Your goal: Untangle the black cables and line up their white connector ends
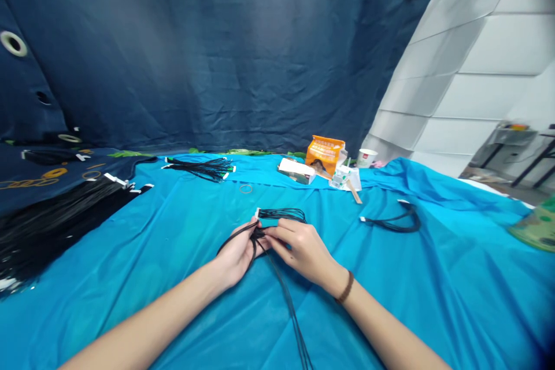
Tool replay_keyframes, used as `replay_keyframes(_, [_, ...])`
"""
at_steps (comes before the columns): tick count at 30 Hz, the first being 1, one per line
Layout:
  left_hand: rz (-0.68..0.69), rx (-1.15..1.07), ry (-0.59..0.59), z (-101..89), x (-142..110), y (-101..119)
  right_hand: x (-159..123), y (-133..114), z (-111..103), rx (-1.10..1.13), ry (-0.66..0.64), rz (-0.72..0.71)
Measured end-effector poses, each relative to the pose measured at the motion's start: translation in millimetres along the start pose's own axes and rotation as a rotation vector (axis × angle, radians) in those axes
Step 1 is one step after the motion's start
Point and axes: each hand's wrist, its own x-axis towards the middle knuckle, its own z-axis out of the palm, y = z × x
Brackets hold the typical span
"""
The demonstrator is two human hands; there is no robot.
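Thin black cables [284, 284] with a white connector [257, 214] are bunched between my two hands, low over the blue cloth. My left hand [237, 251] is closed round the bunch, and one loop passes behind its wrist side. With fingertips pinched, my right hand [299, 243] grips the same cables at their gathered middle. Some strands trail down toward my body; others form a loop [284, 214] just beyond my fingers. The exact point under my right fingertips is too small to make out.
A large pile of black cables [56, 219] lies at the left, a smaller bundle [199, 169] behind it. To the right is a bent cable bundle [399, 222]. An orange bag [325, 153], a box [296, 171] and a paper cup [366, 158] stand at the back.
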Motion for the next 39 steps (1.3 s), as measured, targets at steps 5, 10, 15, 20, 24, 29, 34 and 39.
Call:
replay_keyframes(5, [-0.005, -0.016, -0.007, 1.0, -1.4, -0.4, 0.3, -0.3, -0.3, 0.015, -0.038, 0.008])
replay_keyframes(10, [-0.020, -0.009, -0.006, 2.1, -2.9, 0.3, -0.2, -1.0, 0.6, 0.016, -0.071, -0.004])
replay_keyframes(15, [-0.040, 0.024, -0.004, 4.3, -5.9, 2.0, -0.9, -0.8, 1.7, -0.007, -0.109, -0.009])
replay_keyframes(20, [-0.045, 0.045, 0.012, 6.2, -8.1, 3.2, -0.9, 0.0, 3.0, -0.025, -0.126, -0.035])
replay_keyframes(24, [-0.040, 0.048, -0.011, 4.1, -6.7, 1.8, -1.7, 0.5, 4.1, -0.039, -0.115, -0.061])
replay_keyframes(29, [-0.041, 0.041, -0.008, 0.9, -5.7, 0.4, -1.6, 0.8, 3.8, -0.084, -0.122, -0.070])
replay_keyframes(34, [-0.041, 0.021, -0.014, 0.6, -5.0, 0.2, -1.1, 0.6, 3.5, -0.088, -0.110, -0.077])
replay_keyframes(39, [-0.045, 0.030, 0.000, 2.3, -5.2, 0.9, -0.6, 0.2, 2.8, -0.087, -0.117, -0.082])
